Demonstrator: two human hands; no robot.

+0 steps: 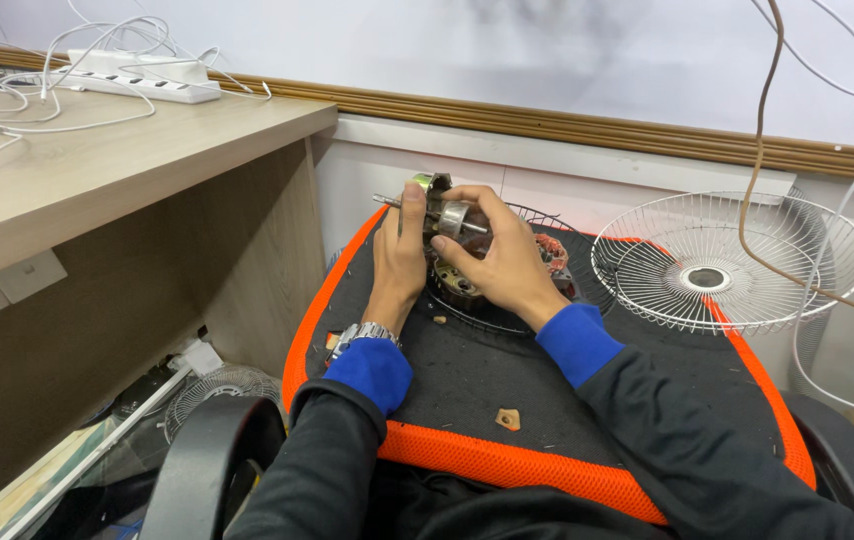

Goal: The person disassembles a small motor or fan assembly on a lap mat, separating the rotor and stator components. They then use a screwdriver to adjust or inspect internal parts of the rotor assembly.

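Chair arm [209, 450]: black, nearest of all, low and left of both sleeves.
Seat [467, 380]: black mesh pad with an orange rim, carrying everything the hands work on.
Scrap [508, 419]: a small tan chip on the mesh, well short of the fingers, between the two wrists.
Watch [365, 333]: metal band on the left wrist, above a blue cuff.
Left hand [397, 255]: fingers curled shut around the left end of the motor, thumb upright against its shaft.
Right hand [502, 258]: fingers closed on the motor from the right, fingertips pinching its silver middle.
Motor [447, 215]: a small metal fan motor with a shaft sticking out left, held up between both sets of fingers, just above the dark grille.
Dark grille [507, 312]: lies directly under the fingers, mostly hidden by the right hand.
Copper coil [553, 250]: just right of the right fingers.
White grille [727, 262]: well right of the fingers, crossed by a hanging brown cable [759, 150].
Table [97, 170]: far left, with a white power strip [147, 78] and cords.
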